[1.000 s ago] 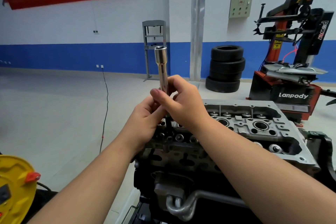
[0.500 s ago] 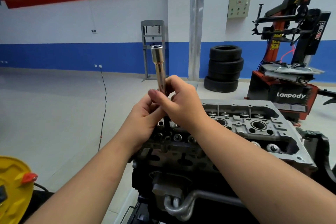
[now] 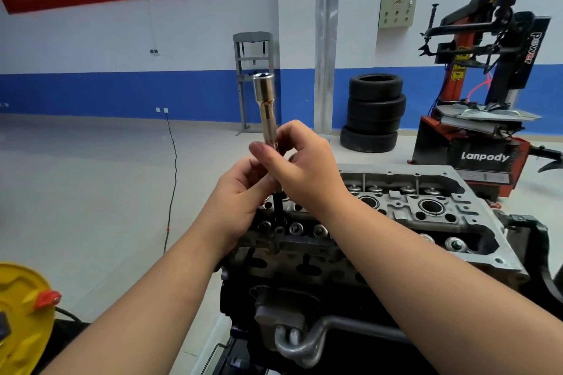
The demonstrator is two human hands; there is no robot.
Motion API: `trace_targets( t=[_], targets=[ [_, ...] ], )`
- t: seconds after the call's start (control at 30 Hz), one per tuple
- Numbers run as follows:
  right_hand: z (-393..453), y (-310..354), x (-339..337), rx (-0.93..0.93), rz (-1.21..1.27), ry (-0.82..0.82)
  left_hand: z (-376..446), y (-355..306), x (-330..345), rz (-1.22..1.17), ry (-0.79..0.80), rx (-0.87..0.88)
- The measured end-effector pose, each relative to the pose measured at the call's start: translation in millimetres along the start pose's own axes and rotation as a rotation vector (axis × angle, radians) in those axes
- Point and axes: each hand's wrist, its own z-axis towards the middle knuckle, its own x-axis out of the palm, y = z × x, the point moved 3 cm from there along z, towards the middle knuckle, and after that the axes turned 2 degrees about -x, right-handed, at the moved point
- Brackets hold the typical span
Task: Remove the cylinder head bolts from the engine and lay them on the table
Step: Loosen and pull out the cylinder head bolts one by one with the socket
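A long chrome socket (image 3: 266, 109) stands upright above the left end of the grey cylinder head (image 3: 423, 213), its open end on top. A thin dark shaft (image 3: 278, 204) drops from under my hands into the head. My left hand (image 3: 240, 192) grips the socket's lower part from the left. My right hand (image 3: 304, 167) pinches the same part from the right, thumb in front. Whether the shaft is a bolt or a tool bit I cannot tell. The black engine block (image 3: 304, 292) sits below the head.
A yellow cable reel (image 3: 21, 313) is at the lower left. Stacked tyres (image 3: 374, 113), a red and black tyre changer (image 3: 487, 100) and a grey press frame (image 3: 253, 79) stand behind the engine. A black cable (image 3: 173, 167) runs across the pale floor.
Both hands stay on the socket; it has leaned slightly to the left and its top has shifted left a little. The view has drifted slightly.
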Motion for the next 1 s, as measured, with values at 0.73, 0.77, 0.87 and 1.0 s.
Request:
trace_targets(
  t=[0.73,0.77,0.87,1.0],
  targets=[
    [24,27,-1,-0.014,-0.113,-0.07,5,1,0,0.034,0.038,-0.035],
    [24,28,-3,0.011,-0.122,-0.023,5,1,0,0.039,0.054,-0.053],
    [22,31,-10,0.118,-0.056,0.091,3,1,0,0.004,0.124,-0.105],
    [22,48,-11,0.193,0.064,0.077,0,-1,0,0.011,0.095,-0.074]
  ],
)
